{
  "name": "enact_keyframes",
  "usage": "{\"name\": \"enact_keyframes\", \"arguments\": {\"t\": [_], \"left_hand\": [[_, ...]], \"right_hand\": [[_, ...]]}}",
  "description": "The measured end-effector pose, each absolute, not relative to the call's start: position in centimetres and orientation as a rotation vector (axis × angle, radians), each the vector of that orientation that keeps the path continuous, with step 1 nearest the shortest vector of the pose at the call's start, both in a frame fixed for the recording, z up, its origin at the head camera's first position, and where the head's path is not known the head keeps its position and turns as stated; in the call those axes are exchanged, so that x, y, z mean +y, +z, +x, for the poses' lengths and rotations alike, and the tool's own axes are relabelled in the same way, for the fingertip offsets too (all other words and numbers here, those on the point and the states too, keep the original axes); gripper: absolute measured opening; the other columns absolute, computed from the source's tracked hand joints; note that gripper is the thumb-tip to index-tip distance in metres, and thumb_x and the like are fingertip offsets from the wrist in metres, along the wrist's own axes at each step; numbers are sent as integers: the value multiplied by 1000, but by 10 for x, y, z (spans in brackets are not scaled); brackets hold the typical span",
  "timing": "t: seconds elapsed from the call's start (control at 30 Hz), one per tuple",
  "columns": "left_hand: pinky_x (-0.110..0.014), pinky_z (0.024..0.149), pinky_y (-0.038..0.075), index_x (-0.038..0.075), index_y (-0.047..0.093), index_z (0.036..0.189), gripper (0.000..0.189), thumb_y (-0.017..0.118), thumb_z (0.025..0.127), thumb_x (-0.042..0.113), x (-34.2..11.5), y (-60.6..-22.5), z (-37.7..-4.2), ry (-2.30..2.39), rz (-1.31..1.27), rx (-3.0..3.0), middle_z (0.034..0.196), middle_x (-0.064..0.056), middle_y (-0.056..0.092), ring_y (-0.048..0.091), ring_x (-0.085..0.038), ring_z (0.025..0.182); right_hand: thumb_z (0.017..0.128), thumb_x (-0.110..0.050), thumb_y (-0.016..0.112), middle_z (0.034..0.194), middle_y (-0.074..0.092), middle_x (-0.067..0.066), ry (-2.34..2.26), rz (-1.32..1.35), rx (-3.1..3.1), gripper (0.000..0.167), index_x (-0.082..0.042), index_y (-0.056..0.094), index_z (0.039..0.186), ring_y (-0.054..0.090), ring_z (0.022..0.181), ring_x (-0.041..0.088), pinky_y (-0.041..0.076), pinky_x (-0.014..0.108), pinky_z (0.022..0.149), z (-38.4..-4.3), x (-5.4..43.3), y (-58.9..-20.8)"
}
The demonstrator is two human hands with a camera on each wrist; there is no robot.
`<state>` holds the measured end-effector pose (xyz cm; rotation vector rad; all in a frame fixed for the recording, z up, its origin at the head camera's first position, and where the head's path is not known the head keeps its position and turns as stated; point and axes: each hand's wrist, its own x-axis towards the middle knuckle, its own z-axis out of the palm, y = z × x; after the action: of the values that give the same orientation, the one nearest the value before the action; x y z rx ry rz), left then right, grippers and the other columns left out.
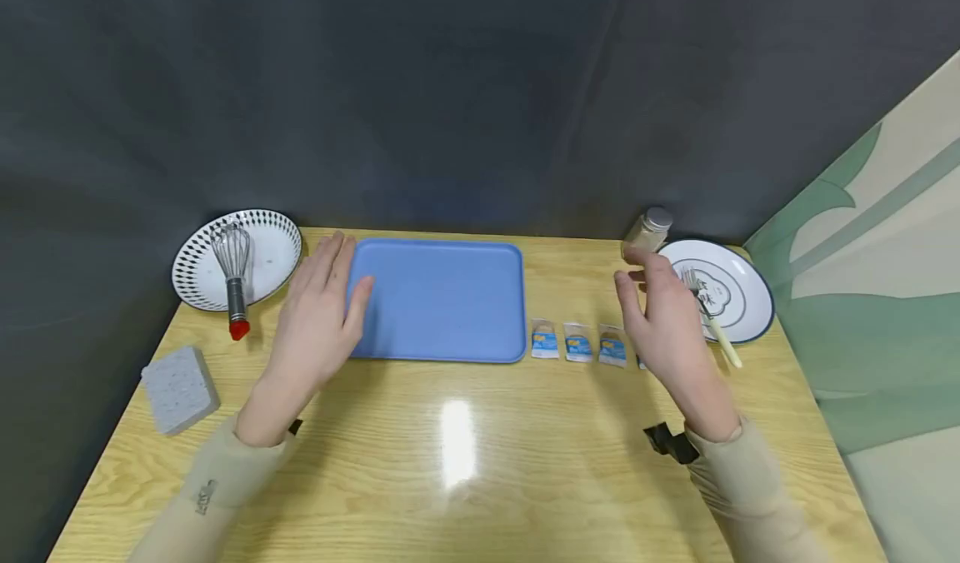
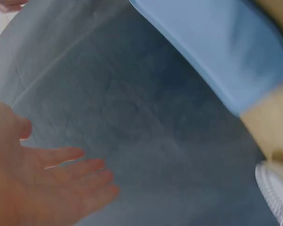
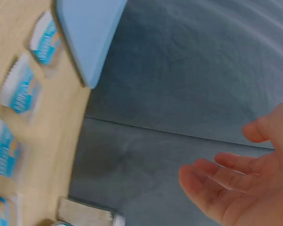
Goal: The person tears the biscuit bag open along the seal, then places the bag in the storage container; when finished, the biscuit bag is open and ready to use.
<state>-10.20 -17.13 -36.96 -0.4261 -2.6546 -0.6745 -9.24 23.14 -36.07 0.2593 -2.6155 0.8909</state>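
My left hand (image 1: 318,317) hovers beside the left end of a blue tray (image 1: 442,301), its fingers straight and the thumb spread. In the left wrist view that hand (image 2: 52,181) holds nothing. On the other side, my right hand (image 1: 667,321) is raised over the right part of the table with loosely bent fingers. The right wrist view shows its palm (image 3: 254,188) bare. Small blue-and-white packets (image 1: 578,343) lie in a row right of the tray; the right hand partly covers the last one in the head view.
A patterned plate (image 1: 281,251) with a whisk (image 1: 236,284) stands back left, a grey sponge (image 1: 180,390) before it. Back right are a shaker jar (image 1: 649,228) and a white plate (image 1: 750,296) bearing a fork (image 1: 723,342). A dark curtain (image 1: 465,97) hangs behind the table.
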Motion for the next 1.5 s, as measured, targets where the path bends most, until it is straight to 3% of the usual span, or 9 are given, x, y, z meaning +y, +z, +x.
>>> {"name": "enact_keyframes", "arguments": {"t": [0.27,0.53,0.7,0.93,1.03,1.1,1.2,1.33,1.5], "left_hand": [[-60,101,54,-11,60,143,44,65,108,16,-115,-399,-102,-969,-481,-2639,139,-32,63,66,-49,121],[-43,90,62,-9,66,137,35,66,107,10,-38,-431,-96,-1411,-563,-2704,130,-23,71,76,-34,104],[-41,97,60,-9,64,139,36,64,108,11,-3,-444,-96,-1636,-562,-2730,135,-24,69,73,-35,116],[-51,104,54,-10,60,143,45,62,109,18,26,-455,-94,-1710,-579,-2759,135,-26,68,67,-38,123],[-52,115,45,-8,54,150,50,60,111,22,34,-457,-92,-1740,-587,-2811,150,-26,57,54,-39,140],[-56,123,33,-7,49,155,54,58,112,25,37,-457,-89,-1769,-580,-2842,161,-27,45,36,-41,153],[-58,125,27,-7,43,158,58,55,114,28,40,-456,-86,-1829,-567,-2864,166,-27,35,26,-41,158],[-59,125,26,-7,39,160,60,52,114,29,42,-457,-83,-1919,-536,-2856,168,-28,31,24,-42,158],[-57,122,34,-4,39,162,61,49,115,33,42,-466,-81,-1975,-500,-2817,166,-26,37,33,-41,155]], "right_hand": [[108,-3,59,123,68,29,1093,218,-2697,30,11,60,135,71,105,46,59,58,88,-91,224,-392],[106,0,62,119,71,28,1151,172,-2832,30,14,61,132,73,105,43,61,54,89,-91,217,-421],[108,-4,61,117,73,27,1159,187,-2914,32,15,62,133,74,103,42,62,52,88,-91,212,-436],[106,1,60,116,72,30,1169,235,-2979,31,20,60,132,73,104,45,62,51,87,-93,207,-446],[106,4,60,117,71,31,1157,241,-2996,31,20,59,132,73,106,46,62,51,88,-94,206,-446],[106,5,60,118,71,32,1148,236,-3014,31,20,58,133,72,108,46,62,51,89,-96,206,-447],[105,6,61,119,70,33,1137,234,-3034,32,21,58,133,71,109,47,60,53,92,-97,204,-448],[103,6,63,118,70,34,1110,254,-3045,33,22,58,131,70,110,48,58,55,95,-100,202,-449],[103,7,62,119,71,32,1130,226,-3061,35,22,56,134,69,113,47,57,55,97,-100,200,-451]]}}
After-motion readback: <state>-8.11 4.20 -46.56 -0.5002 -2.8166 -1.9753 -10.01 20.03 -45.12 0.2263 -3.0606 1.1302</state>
